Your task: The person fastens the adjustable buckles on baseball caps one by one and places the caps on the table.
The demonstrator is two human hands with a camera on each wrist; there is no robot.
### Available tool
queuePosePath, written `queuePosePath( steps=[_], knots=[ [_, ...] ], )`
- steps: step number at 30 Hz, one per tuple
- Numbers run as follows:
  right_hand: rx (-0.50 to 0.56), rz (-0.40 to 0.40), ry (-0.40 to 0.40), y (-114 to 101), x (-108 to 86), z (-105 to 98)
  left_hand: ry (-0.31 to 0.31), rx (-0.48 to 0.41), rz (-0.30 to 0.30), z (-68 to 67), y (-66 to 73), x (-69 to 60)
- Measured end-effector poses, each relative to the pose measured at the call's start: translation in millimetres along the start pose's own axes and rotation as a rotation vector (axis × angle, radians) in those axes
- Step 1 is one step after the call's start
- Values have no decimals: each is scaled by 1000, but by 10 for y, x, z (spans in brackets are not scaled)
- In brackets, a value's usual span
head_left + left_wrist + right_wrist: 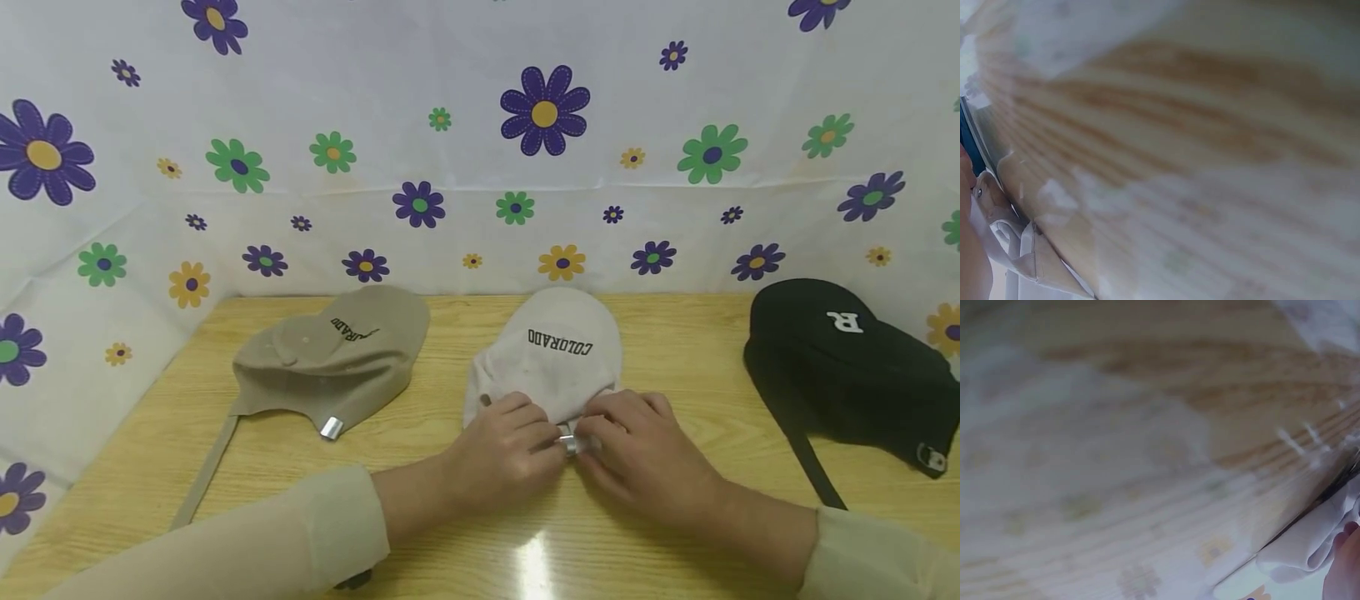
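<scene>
A pale off-white baseball cap [536, 367] with COLORADO lettering, upside down from here, lies mid-table. At its near edge both hands meet over the back strap and its silver metal buckle [567, 443]. From the left, my left hand [510, 450] has its fingers curled and pinches the strap beside the buckle. On the other side my right hand [637, 450] pinches the strap at the buckle's right. The fingers hide most of the strap. Part of the pale cap [1025, 250] shows low in the left wrist view, and its cloth [1297, 550] at lower right in the right wrist view.
To the left lies a tan cap [360, 358], its buckle [331, 428] toward me and its strap [206, 475] hanging loose. A black cap [832, 367] with a white R lies right, strap also loose. Behind the wooden table [435, 517] hangs a flowered cloth [465, 75].
</scene>
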State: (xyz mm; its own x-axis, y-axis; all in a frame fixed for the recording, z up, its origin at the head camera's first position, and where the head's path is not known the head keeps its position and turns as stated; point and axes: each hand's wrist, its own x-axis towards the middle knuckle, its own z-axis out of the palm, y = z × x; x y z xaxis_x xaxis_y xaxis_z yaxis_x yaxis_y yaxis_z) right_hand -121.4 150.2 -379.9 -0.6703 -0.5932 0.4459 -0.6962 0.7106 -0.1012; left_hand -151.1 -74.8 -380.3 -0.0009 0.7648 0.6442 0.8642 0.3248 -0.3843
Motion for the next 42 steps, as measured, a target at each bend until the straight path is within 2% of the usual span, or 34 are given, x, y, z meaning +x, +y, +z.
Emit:
queuePosePath(
  steps=[10,23,31,38,42],
  knots=[
    [-41,-42,1,7,-9,23,-3,-34,5,3,9,9],
    [-25,-23,10,9,-11,7,-2,-11,-10,-18,16,22],
    [-7,-34,76,28,-19,7,-26,-9,-38,-28,14,12],
    [0,12,7,10,-13,0,-12,-12,-22,-25,9,-1],
    [10,22,3,-6,-20,10,0,-12,-15,-13,18,-11]
  ],
)
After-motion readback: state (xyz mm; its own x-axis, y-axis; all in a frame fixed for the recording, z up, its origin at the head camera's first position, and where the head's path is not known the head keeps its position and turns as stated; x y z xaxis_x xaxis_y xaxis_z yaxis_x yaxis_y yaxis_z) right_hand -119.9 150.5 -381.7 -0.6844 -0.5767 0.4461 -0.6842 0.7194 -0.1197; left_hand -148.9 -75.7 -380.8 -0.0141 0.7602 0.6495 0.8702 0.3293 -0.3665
